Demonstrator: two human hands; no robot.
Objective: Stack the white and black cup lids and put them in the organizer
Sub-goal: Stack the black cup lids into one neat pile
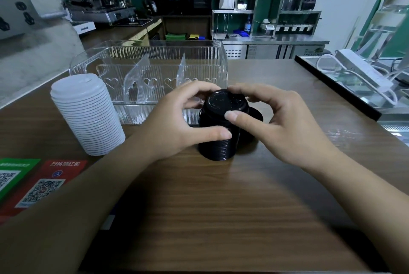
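- Cards (33, 183) with QR codes lie flat at the far left edge of the counter (221, 207): one green, one red, two in all. They have no part in the task.
- White stack (88, 116) stands upright on the counter, just in front of the left end of the organizer (150, 70). No hand touches it. It looks finished and probably waits there to be moved in. It is one stack; the lids in it are too many and too thin to count surely.
- Organizer is one clear box behind the hands. It has two slanted dividers, so three compartments, and all three hold no lids yet.
- Left hand (177, 123) has its fingers curled round the left side of the black stack (221, 127), thumb low on the front. I think it steadies the stack so it does not tip.
- Black stack stands on the counter, touching or just beside the organizer front; I cannot tell which.
- Right hand (276, 118) has thumb and fingers closed on the rim of the top lid, probably to press it down level.
- Loose lid (255, 116), black, lies just right of the stack, partly hidden; at least one is not stacked yet.
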